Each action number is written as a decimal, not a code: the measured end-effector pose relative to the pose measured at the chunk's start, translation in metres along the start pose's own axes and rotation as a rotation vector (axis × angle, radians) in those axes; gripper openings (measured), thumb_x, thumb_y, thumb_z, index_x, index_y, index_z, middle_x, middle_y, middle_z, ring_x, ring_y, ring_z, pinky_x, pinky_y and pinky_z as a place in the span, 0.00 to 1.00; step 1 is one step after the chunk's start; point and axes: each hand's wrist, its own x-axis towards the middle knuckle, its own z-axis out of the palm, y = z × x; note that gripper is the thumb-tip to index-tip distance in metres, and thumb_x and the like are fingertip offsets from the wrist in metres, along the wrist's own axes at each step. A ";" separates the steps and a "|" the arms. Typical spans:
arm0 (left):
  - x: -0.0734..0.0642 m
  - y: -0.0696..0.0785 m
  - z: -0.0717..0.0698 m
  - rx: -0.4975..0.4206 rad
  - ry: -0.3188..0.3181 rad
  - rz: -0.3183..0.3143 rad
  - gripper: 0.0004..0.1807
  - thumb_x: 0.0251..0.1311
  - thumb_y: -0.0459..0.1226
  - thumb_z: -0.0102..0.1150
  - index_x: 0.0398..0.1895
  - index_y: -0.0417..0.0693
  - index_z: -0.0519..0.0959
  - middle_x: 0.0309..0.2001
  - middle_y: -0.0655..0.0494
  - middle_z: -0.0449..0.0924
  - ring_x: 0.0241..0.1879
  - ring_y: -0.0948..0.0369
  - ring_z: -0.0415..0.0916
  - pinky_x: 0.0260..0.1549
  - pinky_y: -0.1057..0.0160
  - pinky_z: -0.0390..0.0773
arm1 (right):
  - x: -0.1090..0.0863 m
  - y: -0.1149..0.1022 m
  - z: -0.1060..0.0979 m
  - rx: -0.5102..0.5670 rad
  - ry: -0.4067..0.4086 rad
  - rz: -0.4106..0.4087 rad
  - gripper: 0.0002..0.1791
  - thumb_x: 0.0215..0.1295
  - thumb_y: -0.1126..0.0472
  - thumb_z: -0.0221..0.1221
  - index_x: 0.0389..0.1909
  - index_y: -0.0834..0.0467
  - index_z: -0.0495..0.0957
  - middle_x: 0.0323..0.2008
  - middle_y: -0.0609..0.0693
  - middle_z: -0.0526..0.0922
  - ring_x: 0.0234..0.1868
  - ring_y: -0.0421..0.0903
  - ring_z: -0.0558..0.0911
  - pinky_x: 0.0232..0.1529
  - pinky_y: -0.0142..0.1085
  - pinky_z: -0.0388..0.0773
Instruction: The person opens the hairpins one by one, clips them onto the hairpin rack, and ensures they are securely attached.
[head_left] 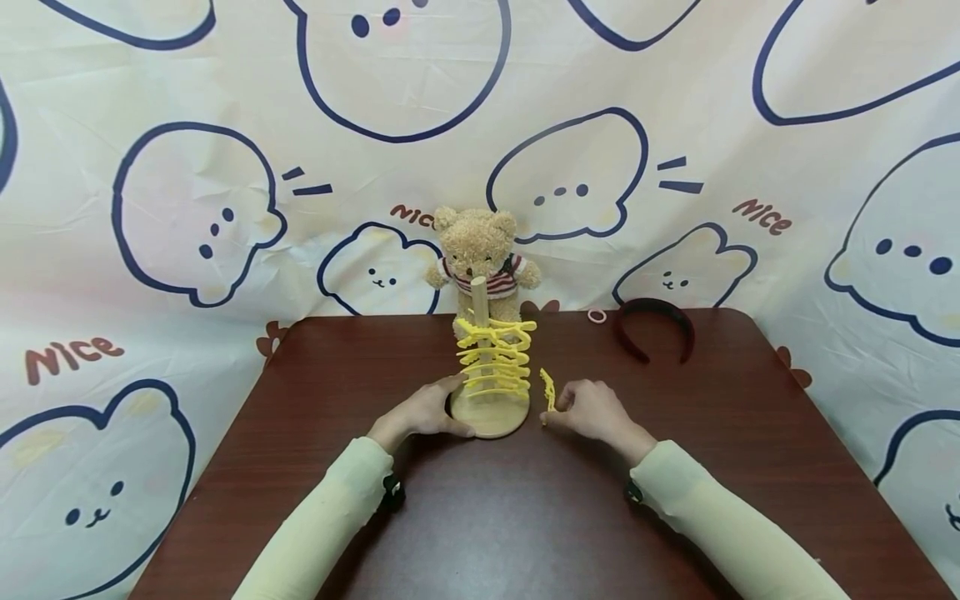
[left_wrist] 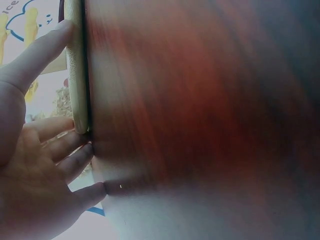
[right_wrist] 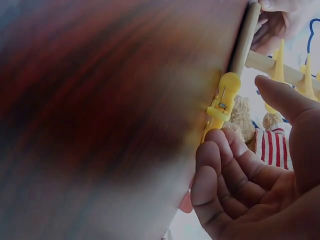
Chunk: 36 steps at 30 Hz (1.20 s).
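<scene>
A wooden stand with a round base (head_left: 489,414) and an upright post (head_left: 479,292) stands mid-table. Several yellow banana hair clips (head_left: 495,357) are stacked around the post. My left hand (head_left: 427,406) holds the base's left rim (left_wrist: 77,75), its thumb and fingers spread along the edge. To the right of the base, one more yellow banana hair clip (head_left: 548,390) lies on the table, its small spring visible in the right wrist view. My right hand (head_left: 592,408) is at this clip; its curled fingertips touch it, while the thumb stands apart from it in the right wrist view.
Behind the stand sits a teddy bear (head_left: 477,246) in a striped shirt. At the back right lie a dark red headband (head_left: 656,306) and a small pale hair tie (head_left: 597,317). A printed cloth (head_left: 360,183) hangs behind the brown table (head_left: 360,358).
</scene>
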 end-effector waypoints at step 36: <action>0.001 0.001 -0.001 -0.005 -0.013 -0.016 0.59 0.44 0.52 0.79 0.79 0.49 0.56 0.77 0.46 0.58 0.76 0.48 0.57 0.72 0.47 0.62 | 0.011 0.018 -0.013 -0.103 -0.022 0.011 0.19 0.51 0.47 0.73 0.35 0.57 0.83 0.31 0.49 0.83 0.30 0.46 0.77 0.33 0.39 0.76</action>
